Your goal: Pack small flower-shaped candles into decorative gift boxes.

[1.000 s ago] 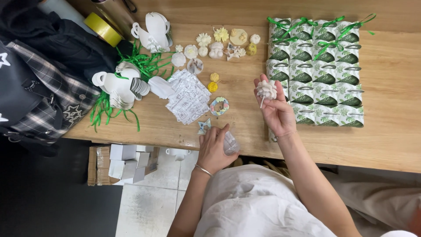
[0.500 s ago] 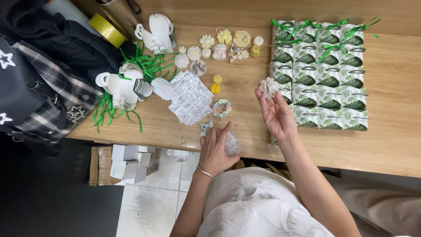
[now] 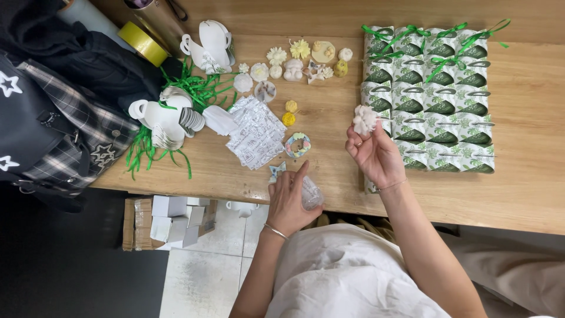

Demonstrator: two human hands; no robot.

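My right hand (image 3: pixel 374 154) holds a small white flower-shaped piece (image 3: pixel 365 119) up at its fingertips, just left of the block of green leaf-patterned boxes (image 3: pixel 432 100). My left hand (image 3: pixel 288 197) rests at the table's front edge, gripping a small clear plastic bag (image 3: pixel 310 193), index finger raised. A small star-shaped piece (image 3: pixel 274 171) lies right beside that hand, and a pastel ring-shaped piece (image 3: pixel 296 144) lies a little farther in.
Several white and yellow moulded pieces (image 3: pixel 294 59) lie at the back. Printed sachets (image 3: pixel 254 131), white flat box blanks (image 3: pixel 168 115), green ribbon (image 3: pixel 200 85), a yellow tape roll (image 3: pixel 142 44) and a dark bag (image 3: pixel 53 112) fill the left. White boxes (image 3: pixel 170 221) sit under the table.
My right hand has curled its fingers and turned the white flower piece, keeping it in front of the green boxes. My left hand stays on the clear bag.
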